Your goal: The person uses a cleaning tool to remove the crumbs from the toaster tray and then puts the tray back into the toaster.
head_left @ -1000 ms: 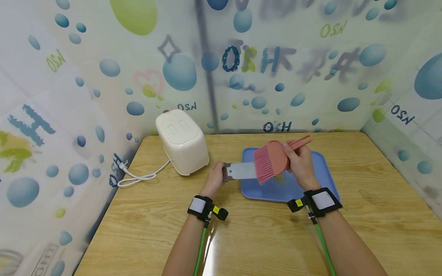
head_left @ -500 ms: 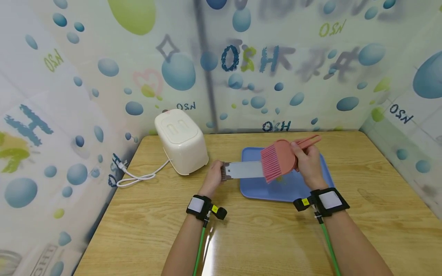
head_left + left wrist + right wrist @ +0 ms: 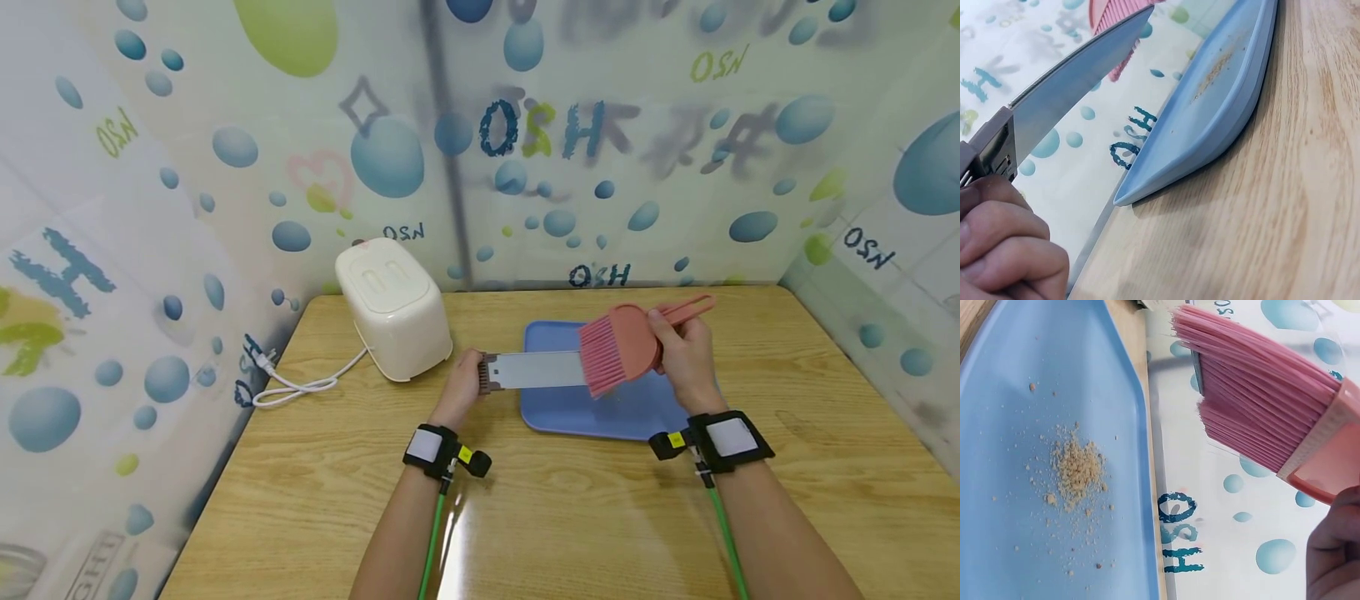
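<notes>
My left hand (image 3: 459,385) grips the brown toothed end of a flat metal crumb tray (image 3: 534,370), its fingers curled in the left wrist view. The crumb tray is held level above the left part of a blue tray (image 3: 570,422). A pink brush (image 3: 633,342) is in my right hand (image 3: 688,360), pinched at its handle. Its bristles lie across the crumb tray's right end and hide it from the head view. Below, a small heap of tan crumbs (image 3: 1077,470) is scattered on the blue tray.
A cream toaster (image 3: 397,308) stands to the left of the blue tray. Its white cord (image 3: 300,387) and plug lie near the table's left edge. Patterned curtain-like walls (image 3: 645,167) enclose the wooden table (image 3: 562,517) at the back and sides.
My right hand and the brush have moved to the right, the bristles sliding along the crumb tray and baring more of it. My left hand stays nearly still.
</notes>
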Demonstrator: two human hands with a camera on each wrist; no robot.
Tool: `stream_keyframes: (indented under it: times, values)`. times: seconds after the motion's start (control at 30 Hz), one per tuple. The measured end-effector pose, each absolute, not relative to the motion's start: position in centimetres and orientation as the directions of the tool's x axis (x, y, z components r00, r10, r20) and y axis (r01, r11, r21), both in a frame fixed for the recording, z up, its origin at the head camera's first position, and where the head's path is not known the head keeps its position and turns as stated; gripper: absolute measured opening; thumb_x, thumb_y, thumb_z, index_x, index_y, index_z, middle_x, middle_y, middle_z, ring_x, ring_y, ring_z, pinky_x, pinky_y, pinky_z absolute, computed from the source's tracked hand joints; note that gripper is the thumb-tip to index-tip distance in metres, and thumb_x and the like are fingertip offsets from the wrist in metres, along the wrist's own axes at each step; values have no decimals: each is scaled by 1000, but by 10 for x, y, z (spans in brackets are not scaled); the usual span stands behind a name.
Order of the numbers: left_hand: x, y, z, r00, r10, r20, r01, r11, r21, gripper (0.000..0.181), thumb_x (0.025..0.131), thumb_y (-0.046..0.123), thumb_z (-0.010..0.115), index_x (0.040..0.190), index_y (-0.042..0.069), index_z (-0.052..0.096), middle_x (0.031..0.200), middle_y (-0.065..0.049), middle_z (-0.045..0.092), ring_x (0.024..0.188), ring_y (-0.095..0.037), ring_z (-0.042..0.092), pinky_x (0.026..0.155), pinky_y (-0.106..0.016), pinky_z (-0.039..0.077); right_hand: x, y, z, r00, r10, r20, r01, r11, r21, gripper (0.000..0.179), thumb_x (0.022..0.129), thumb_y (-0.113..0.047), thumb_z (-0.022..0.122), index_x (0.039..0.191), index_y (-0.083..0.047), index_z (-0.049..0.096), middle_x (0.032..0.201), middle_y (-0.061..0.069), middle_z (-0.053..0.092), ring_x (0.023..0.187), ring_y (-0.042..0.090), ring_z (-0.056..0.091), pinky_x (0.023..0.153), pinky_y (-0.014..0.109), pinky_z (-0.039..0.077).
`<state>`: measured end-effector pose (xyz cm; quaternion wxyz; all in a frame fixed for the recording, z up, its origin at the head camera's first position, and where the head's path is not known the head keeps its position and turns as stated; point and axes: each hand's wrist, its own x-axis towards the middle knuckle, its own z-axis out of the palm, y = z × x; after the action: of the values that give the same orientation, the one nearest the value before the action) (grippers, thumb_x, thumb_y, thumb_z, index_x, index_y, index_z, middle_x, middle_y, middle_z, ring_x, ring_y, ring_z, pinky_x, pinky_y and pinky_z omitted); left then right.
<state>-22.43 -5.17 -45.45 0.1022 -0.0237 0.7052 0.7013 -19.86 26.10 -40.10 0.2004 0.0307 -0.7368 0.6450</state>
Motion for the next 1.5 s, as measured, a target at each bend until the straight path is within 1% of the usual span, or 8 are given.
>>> stream_keyframes:
  times: [0.27, 0.47, 0.57, 0.73, 0.87, 0.97, 1.2, 1.5]
  values:
    - [-225, -53, -458, -978, 116, -171, -171, 15, 985, 25, 106, 28, 33, 105, 11, 51, 85, -1, 48, 70, -13, 46, 63, -25, 37, -195, 267, -400, -913, 239, 330, -281, 219, -935, 32, 107, -23, 55, 111, 8, 60, 62, -2, 58, 40, 11, 45, 38, 23, 38]
    - [-226, -53, -458, -976, 97, -195, -197, -7, 980, 26, 106, 27, 33, 110, 9, 52, 88, -1, 51, 72, -12, 49, 65, -26, 40, -188, 274, -394, -892, 276, 358, -326, 156, -933, 26, 106, -21, 57, 106, 4, 62, 64, -1, 59, 40, 12, 45, 37, 23, 37]
    - [-226, -53, -456, -976, 86, -202, -204, -11, 979, 28, 105, 27, 33, 112, 8, 52, 89, -1, 52, 72, -12, 49, 64, -25, 40, -185, 276, -392, -892, 251, 376, -351, 140, -926, 27, 106, -21, 57, 107, 5, 62, 65, 0, 61, 40, 12, 46, 38, 23, 37]
    - [-227, -55, -455, -979, 74, -191, -194, -32, 981, 31, 104, 25, 33, 114, 5, 55, 83, 0, 55, 67, -9, 51, 60, -23, 41, -175, 276, -388, -918, 142, 369, -344, 173, -923, 31, 105, -19, 58, 112, 12, 59, 62, 5, 60, 41, 17, 48, 39, 27, 40]
    - [-225, -56, -451, -981, 69, -180, -184, -58, 981, 32, 105, 22, 33, 115, 2, 56, 77, 1, 55, 61, -8, 49, 56, -23, 38, -163, 273, -383, -944, 19, 330, -311, 292, -904, 29, 106, -17, 57, 115, 11, 59, 62, 7, 61, 43, 21, 52, 41, 31, 45]
    - [-225, -56, -451, -981, 73, -182, -187, -67, 980, 34, 105, 22, 32, 117, 2, 56, 80, 0, 56, 63, -8, 49, 58, -23, 39, -154, 268, -380, -947, -89, 310, -322, 319, -891, 21, 105, -13, 57, 112, 8, 60, 62, 8, 63, 43, 22, 54, 42, 35, 47]
    - [-227, -57, -454, -983, 77, -165, -170, -73, 983, 37, 105, 22, 31, 122, 0, 54, 90, -3, 59, 69, -9, 54, 62, -25, 42, -133, 248, -387, -878, -355, 321, -407, 200, -891, 1, 102, 4, 56, 102, 4, 57, 58, 7, 61, 39, 20, 54, 37, 36, 45]
    - [-229, -58, -456, -983, 80, -164, -171, -86, 981, 34, 104, 22, 32, 118, 2, 55, 89, -4, 57, 66, -10, 51, 60, -25, 39, -115, 220, -402, -809, -523, 267, -331, 31, -943, 7, 101, 9, 53, 106, 10, 49, 63, 12, 63, 41, 26, 55, 37, 38, 47]
